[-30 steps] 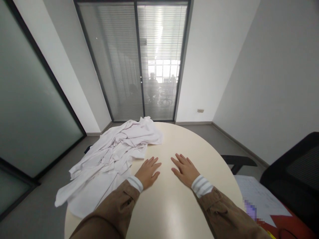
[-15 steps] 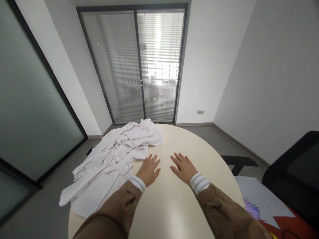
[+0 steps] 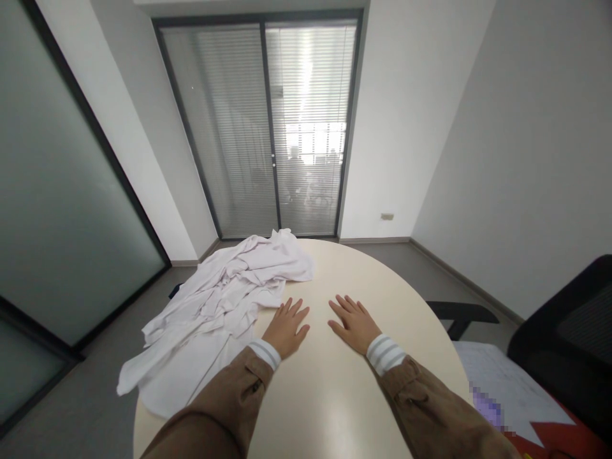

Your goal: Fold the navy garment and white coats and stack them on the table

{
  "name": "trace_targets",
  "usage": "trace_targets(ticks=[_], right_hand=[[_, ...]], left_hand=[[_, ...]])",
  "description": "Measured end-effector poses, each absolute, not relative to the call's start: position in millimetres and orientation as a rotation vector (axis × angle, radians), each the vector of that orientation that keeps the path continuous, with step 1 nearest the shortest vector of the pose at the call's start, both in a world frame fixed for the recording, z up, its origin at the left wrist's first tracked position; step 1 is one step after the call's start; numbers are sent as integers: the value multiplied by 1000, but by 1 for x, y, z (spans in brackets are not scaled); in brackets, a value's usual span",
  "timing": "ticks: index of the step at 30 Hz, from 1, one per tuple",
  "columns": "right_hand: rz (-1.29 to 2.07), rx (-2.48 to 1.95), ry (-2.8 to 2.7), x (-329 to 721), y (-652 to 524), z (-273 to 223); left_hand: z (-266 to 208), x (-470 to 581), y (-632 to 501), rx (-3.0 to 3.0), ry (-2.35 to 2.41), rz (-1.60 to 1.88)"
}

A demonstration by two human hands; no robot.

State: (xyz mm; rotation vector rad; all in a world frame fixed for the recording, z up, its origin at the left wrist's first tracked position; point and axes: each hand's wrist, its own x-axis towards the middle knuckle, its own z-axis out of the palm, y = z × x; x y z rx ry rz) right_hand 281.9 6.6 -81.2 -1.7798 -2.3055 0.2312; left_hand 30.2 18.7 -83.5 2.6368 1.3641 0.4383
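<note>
Both hands lie palm down on a round cream table [image 3: 329,395]. My left hand [image 3: 285,328] is flat with its fingers spread, and its fingertips are close to the edge of a crumpled white cloth garment [image 3: 234,287]; whether they touch it I cannot tell. My right hand [image 3: 354,323] rests flat to the right, fingers apart, holding nothing. The garment lies in loose folds over the left side of the table, and part of it reaches the table's left edge. Its exact kind is hidden by the folds.
To the right stands a black office chair [image 3: 568,338] with an armrest [image 3: 461,312]. White papers [image 3: 507,376] and a red item [image 3: 568,440] lie beside the table there. Beyond the table is a glass door [image 3: 258,127] with blinds; a frosted glass panel [image 3: 71,191] rises on the left.
The whole view has shifted very slightly. Both hands and the white garment keep their places on the table.
</note>
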Motion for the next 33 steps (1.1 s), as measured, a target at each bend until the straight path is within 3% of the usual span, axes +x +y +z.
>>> trace_targets(ticks=[12,17,24,33], right_hand=[[248,-1773,-2318,283,6,-80],[255,-1790,-2321,282,4,-77],[276,-1780,-2318,283,3,-76],[283,-1782,-2311,283,3,-75]], left_hand=[[-33,23,34,2426,1551,1010],[-12,-3,56,2426,1958,901],[-23,-20,72,2215,2313,743],[-23,-16,80,2250,2191,831]])
